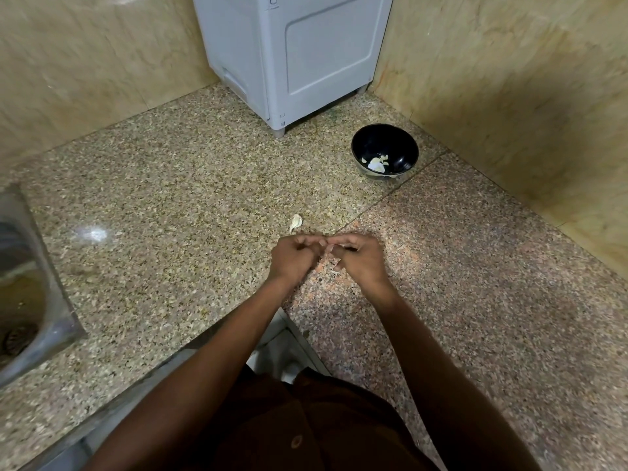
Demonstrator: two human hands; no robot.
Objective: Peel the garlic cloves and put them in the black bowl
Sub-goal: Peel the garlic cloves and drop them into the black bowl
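Brown fabric of your shirt (306,419) fills the nearest edge, and your two forearms reach forward from it over the speckled granite counter (170,198). Your left hand (292,256) and right hand (360,260) meet knuckle to knuckle just above the stone, fingers curled inward on both. Between their fingertips you pinch something small and pale, most likely a garlic clove (331,247), though it is almost wholly hidden by the fingers and blurred. Thin scraps of skin (334,266) lie on the counter directly under the gap between your wrists.

Just beyond your left hand, apart from it, another clove (295,223) rests on the counter with its papery skin still on.

Further back and to the right, well apart from both hands, the black bowl (404,144) stands near the corner with a few pale peeled pieces (376,162) at its bottom. Behind it a grey plastic appliance (292,52) sits against the tan marble walls (85,56). A steel sink (23,294) shows at your far left.
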